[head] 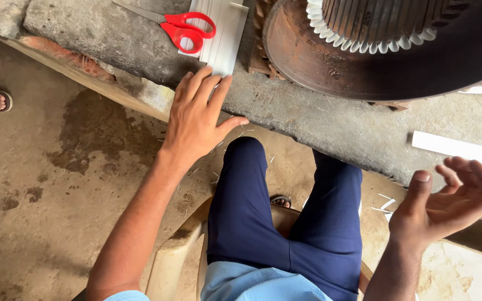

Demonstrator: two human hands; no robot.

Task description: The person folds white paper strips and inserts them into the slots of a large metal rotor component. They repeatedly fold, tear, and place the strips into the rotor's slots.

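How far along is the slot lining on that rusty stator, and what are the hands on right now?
Done: white strips line the visible slots of the stator. In hand: nothing; the left hand reaches toward the stack of white strips beside the red scissors, and the right hand is open. Left: hidden slots cannot be judged.

Rough stone slab (319, 120) carries red-handled scissors (182, 27), white strips (221, 33), rusty motor stator (375, 44), white strip (453, 146).

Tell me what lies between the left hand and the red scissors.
In the head view, a stack of white paper strips lies between them: the left hand has its fingertips at the stack's near end, and the scissors rest on its far end, on the stone slab.
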